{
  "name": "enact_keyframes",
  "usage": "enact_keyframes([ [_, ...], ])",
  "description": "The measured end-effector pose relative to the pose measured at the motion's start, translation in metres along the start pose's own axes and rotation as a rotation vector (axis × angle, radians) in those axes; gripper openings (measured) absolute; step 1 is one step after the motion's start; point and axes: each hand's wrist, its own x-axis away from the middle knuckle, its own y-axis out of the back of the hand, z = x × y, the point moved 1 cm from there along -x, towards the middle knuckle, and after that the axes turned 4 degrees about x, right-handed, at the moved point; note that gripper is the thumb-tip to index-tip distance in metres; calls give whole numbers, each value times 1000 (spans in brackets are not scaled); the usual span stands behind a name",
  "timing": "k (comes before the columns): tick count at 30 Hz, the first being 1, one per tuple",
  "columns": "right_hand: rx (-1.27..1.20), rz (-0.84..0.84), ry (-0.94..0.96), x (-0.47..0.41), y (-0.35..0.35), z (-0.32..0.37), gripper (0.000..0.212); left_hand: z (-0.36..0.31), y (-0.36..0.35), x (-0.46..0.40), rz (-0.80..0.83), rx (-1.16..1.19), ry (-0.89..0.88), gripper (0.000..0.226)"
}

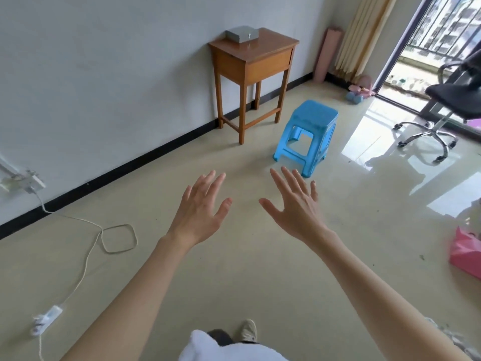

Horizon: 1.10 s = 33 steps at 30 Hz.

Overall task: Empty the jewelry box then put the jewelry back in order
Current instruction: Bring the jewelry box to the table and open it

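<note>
Your left hand and right hand are both held out in front of you, fingers spread and straight, holding nothing, over bare floor and well short of the table. The box sits on the back left part of the table top, close to the wall, with its lid down. It looks like a flat, rigid grey case with hard edges, so expect it to be stiff and fairly light, and likely to slide on the polished wood if you push rather than grip. A small bright fitting shows on its front face, probably a clasp or knob, though it is too small to be sure. Take the box by its two short sides with both hands to draw it forward on the table, then steady the base with one hand while the other lifts the lid at that fitting. What is inside cannot be seen from here; treat the contents as small, loose and easy to tangle or drop, and lift pieces out one at a time. The blue stool stands on the floor just to the right of the table and nearer you; step around it as you approach.
</note>
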Motion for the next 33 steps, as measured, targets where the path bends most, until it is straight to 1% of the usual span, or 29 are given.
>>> enact_keyframes([
  [8, 27, 45, -18, -141, -16, -70, 72, 6, -22, -166, 60, -4, 15, 60],
  [13, 41, 37, -30, -259, -31, -107, 71, 28, -33, -289, 86, 11, 21, 60],
  [16, 36, 46, -52, -335, -33, -124, 70, 40, -27, -369, 109, 8, 23, 61],
  [21, 18, 15, -56, -454, -29, -147, 71, 47, -6, -497, 95, 36, 2, 62],
  [26, 8, 24, -82, -545, -35, -174, 76, 55, -5, -589, 134, 47, 4, 62],
  [33, -13, 89, -64, -674, -51, -210, 72, 91, -20, -718, 121, 50, 46, 61],
])
